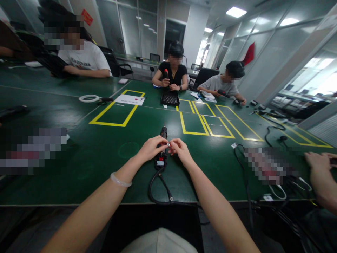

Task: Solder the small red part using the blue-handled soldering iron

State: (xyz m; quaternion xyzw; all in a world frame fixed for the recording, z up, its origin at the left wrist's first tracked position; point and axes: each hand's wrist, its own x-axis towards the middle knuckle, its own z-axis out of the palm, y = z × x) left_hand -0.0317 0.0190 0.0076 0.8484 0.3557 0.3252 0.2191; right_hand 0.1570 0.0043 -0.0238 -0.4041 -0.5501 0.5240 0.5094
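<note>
My left hand (152, 147) and my right hand (179, 148) meet over the green table (110, 154), fingertips pinched together around a tiny pale part (168, 144) that I cannot make out clearly. Under them lies a black electric screwdriver (162, 147), its tip pointing away from me and its black cable (158, 191) looping back over the table's near edge. A pale bangle (120, 180) sits on my left wrist. Both hands have their fingers closed.
Three people sit across the table; one holds a red-topped tool above a black tray (170, 98). Yellow tape rectangles (116, 114) mark the surface. A white ring (88, 98) and a paper sheet (130, 99) lie far left. Another person's hand (319, 165) and cables (273, 133) are at right.
</note>
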